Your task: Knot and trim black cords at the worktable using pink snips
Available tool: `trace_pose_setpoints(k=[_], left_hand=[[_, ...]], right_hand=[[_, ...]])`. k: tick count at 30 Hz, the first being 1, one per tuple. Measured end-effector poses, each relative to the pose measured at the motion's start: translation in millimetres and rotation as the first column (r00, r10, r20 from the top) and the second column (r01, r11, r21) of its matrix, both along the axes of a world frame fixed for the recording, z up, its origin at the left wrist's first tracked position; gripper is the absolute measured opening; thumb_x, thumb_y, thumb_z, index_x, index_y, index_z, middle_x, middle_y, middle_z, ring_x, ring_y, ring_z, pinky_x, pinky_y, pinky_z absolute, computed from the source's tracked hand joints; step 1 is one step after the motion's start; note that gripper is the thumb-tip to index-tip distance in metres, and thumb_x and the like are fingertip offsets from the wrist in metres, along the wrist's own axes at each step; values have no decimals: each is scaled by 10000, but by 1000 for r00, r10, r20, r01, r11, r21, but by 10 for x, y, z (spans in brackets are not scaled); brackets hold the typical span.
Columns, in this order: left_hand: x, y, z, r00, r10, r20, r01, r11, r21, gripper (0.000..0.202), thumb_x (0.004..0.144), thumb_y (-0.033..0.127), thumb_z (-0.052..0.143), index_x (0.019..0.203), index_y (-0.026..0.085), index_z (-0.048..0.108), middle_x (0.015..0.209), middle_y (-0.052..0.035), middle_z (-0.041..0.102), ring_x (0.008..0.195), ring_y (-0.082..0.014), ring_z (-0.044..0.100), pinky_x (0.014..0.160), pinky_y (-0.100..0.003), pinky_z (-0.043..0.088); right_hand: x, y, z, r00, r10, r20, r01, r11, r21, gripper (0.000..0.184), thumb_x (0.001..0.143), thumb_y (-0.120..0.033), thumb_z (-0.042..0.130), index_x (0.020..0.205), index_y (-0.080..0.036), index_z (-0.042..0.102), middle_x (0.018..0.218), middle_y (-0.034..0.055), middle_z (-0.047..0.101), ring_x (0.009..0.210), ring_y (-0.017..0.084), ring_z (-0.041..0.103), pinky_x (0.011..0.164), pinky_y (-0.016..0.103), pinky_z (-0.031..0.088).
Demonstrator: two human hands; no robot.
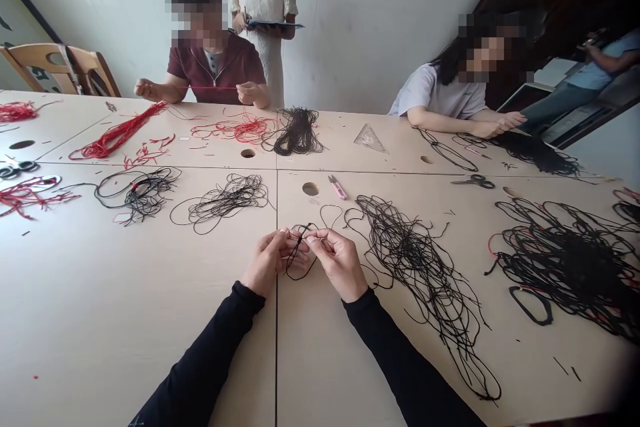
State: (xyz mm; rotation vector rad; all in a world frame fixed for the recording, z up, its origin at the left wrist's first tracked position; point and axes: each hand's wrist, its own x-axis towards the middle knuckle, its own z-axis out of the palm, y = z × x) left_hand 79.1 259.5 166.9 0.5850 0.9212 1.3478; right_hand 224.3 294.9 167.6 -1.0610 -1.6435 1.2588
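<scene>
My left hand (267,260) and my right hand (337,260) meet over the pale wooden table (125,320), both pinched on one thin black cord (299,255). The cord runs between my fingertips and hangs in a loop below them. Both arms wear black sleeves. A loose spread of black cords (420,260) lies just right of my right hand.
Pink snips (337,187) lie beyond my hands near a table hole (311,189). Black cord piles (570,260) lie right, smaller ones (227,199) left, red cords (117,137) far left. Two seated people work cords across the table; another stands behind. Scissors (475,181) lie far right.
</scene>
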Motion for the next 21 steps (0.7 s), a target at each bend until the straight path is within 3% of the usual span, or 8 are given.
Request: trace_pose_setpoints(k=[5, 10, 13, 16, 19, 21], left_hand=[[29, -15, -19, 997, -35, -69, 37, 999, 28, 285, 751, 376, 705, 828, 123, 600, 726, -61, 648, 597, -150, 628, 536, -265, 528], [35, -8, -19, 980, 43, -195, -34, 998, 45, 308, 708, 374, 747, 762, 127, 569, 641, -22, 614, 512, -117, 565, 486, -253, 507], [-3, 9, -25, 969, 141, -205, -130, 989, 66, 308, 727, 388, 725, 775, 139, 549, 628, -4, 593, 501, -117, 555, 456, -250, 495], [-103, 35, -36, 931, 332, -151, -322, 943, 86, 301, 734, 385, 714, 773, 154, 524, 610, 17, 569, 487, -113, 547, 426, -232, 475], [-214, 58, -40, 866, 492, -83, -486, 870, 88, 305, 700, 355, 741, 763, 156, 519, 610, 24, 563, 497, -109, 551, 437, -224, 481], [-244, 65, -37, 841, 536, -66, -531, 843, 82, 313, 680, 345, 757, 759, 152, 525, 607, 25, 561, 498, -106, 549, 441, -219, 482]], right_hand=[[-2, -11, 25, 998, 43, -52, -43, 999, -7, 219, 843, -382, 569, 857, -173, 634, 645, 3, 594, 499, 118, 451, 477, 237, 365], [9, -17, 30, 998, 26, 65, -30, 998, 60, 232, 829, -380, 572, 796, -161, 644, 499, -63, 314, 457, 88, 262, 431, 226, 223], [61, 33, 50, 998, 18, 63, -22, 998, 56, 256, 801, -372, 597, 651, -168, 555, 522, -63, 295, 485, 84, 274, 454, 223, 242], [171, 147, 75, 984, -149, -99, 143, 988, -65, 340, 788, -385, 595, 578, -193, 409, 536, -62, 306, 478, 82, 281, 433, 218, 248], [308, 281, 82, 845, -435, -310, 372, 896, -243, 314, 804, -408, 545, 632, -213, 369, 547, -75, 280, 439, 83, 229, 384, 214, 223], [375, 339, 72, 797, -504, -332, 451, 863, -228, 253, 833, -422, 492, 709, -210, 430, 593, -58, 362, 438, 89, 252, 378, 219, 244]])
